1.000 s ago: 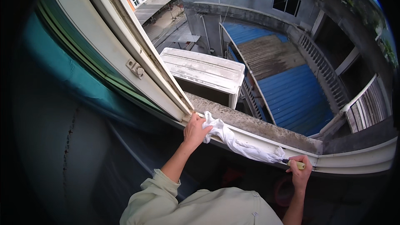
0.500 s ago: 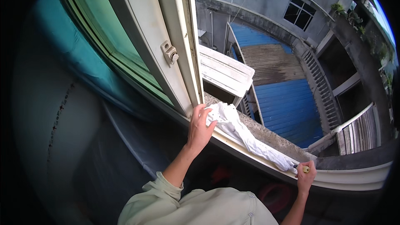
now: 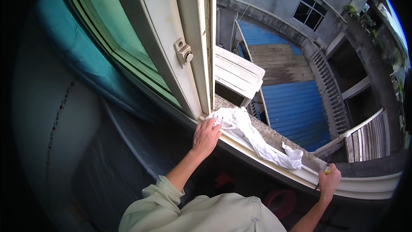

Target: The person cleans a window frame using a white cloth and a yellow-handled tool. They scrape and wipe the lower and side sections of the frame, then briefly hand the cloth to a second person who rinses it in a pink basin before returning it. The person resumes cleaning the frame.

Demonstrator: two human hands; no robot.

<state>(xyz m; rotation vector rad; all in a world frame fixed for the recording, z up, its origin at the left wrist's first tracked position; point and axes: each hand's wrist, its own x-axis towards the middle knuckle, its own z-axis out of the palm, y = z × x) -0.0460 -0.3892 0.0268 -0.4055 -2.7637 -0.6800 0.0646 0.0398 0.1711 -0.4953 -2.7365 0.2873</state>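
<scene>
Person leans over an open window sill (image 3: 274,163), seen from above. Left hand (image 3: 206,135) lies palm down on the near end of a white cloth (image 3: 253,139), fingers (image 3: 213,125) spread and pressing the bunched part at the corner where sill meets the window frame (image 3: 189,51). Not a closed grip; hand flat on the fabric

Cloth is stretched along the sill track, running from the left hand toward 4 o'clock and ending in a crumpled lump (image 3: 291,160) near the right hand. Cloth and right hand apart, not touching

Right hand (image 3: 329,181) clenched round a small yellowish object (image 3: 327,170); only its tip shows above the fist, kind cannot be told. Fist rests at the sill's inner edge, 4 o'clock from the cloth

Frame carries a pale latch (image 3: 184,52) at 11 o'clock from the left hand; greenish pane (image 3: 111,30) further left. Outside and far below: blue roof (image 3: 296,107) at 1 o'clock from the cloth, white box unit (image 3: 238,73) just beyond the ledge

Pale green sleeve (image 3: 159,197) at lower edge
</scene>
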